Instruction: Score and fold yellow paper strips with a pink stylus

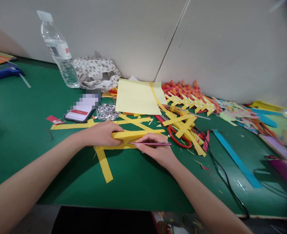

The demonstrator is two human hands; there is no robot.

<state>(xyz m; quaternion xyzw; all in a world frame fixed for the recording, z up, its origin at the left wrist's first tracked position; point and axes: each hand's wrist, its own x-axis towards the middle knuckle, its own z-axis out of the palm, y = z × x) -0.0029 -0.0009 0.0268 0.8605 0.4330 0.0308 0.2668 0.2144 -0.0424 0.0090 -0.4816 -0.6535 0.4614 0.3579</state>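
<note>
My left hand [105, 134] is closed on the left end of a folded yellow paper strip [139, 133], its upper layer lifted off the one below. In my right hand [159, 149] is a thin purple pen-like tool [155, 144], held in a pinch with its tip pointing left at the lower yellow layer. Whether the tip touches the paper I cannot tell. Loose yellow strips [104, 164] lie around and beneath my left hand. Red-handled scissors [179, 139] rest just right of my right hand, partly covered by more yellow strips [186, 125].
Behind my hands are a phone [81, 109], a dish of small gems [107, 111], a pale yellow sheet [138, 97], a water bottle [60, 52] and a patterned cloth pouch [97, 73]. Woven paper fish [189, 100], a black cable [221, 169] and a blue strip [236, 157] lie rightward.
</note>
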